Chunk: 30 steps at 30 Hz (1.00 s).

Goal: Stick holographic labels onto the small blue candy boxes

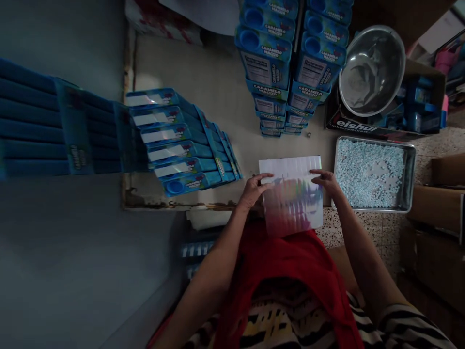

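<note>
A shiny, whitish sheet (292, 203) with faint horizontal and vertical bands lies across the table's front edge and hangs over my lap. My left hand (254, 190) pinches its left edge near the top between thumb and fingers. On the opposite edge my right hand (326, 182) grips the sheet in the same way. Colored reflections, green and pink, show on its surface. Close to my right hand stands a metal tray (413, 179) holding many small pale-blue pieces (366, 172).
Stacks of blue "Caramelo Macizo" boxes (267, 68) stand at the back, and a long row of them (189, 145) lies at left. A steel bowl (372, 70) rests on an open carton (352, 123) at right. Brown cardboard boxes (436, 206) stand beyond the tray.
</note>
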Each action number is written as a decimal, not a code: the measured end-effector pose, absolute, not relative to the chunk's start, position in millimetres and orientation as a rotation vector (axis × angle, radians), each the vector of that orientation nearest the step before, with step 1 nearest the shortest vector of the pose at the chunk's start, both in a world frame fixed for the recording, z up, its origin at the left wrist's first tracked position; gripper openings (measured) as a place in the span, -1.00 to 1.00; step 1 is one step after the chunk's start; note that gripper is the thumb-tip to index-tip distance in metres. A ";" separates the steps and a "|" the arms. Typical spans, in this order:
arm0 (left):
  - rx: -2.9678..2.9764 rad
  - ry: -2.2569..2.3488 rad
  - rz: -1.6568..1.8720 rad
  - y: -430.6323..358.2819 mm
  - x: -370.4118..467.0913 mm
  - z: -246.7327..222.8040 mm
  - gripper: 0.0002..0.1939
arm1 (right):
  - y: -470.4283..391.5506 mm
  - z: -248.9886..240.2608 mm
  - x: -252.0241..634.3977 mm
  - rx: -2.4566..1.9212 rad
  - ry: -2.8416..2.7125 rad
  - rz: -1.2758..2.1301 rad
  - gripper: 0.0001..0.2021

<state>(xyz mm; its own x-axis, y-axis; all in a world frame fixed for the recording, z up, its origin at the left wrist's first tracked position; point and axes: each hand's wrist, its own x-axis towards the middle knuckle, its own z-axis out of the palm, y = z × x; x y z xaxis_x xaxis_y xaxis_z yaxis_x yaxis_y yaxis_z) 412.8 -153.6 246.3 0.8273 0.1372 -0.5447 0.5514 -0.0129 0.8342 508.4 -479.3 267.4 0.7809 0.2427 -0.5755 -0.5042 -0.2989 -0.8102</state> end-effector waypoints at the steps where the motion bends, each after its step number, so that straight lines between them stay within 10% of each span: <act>1: 1.563 0.566 -0.367 -154.6 414.9 248.7 -0.47 | -479.4 268.7 508.2 -1.700 0.200 0.763 -0.42; 8: 1.540 0.645 -0.362 -161.2 420.6 263.2 -0.43 | -480.1 283.9 504.7 -1.744 0.181 0.684 -0.46; 19: 2.311 0.433 -0.031 -161.0 426.9 291.3 -0.92 | -467.2 313.3 518.5 -2.461 -0.376 0.406 -0.86; 30: 2.277 0.026 -0.758 -214.0 497.2 300.0 -0.79 | -451.2 332.9 552.3 -2.604 -0.678 0.823 -0.71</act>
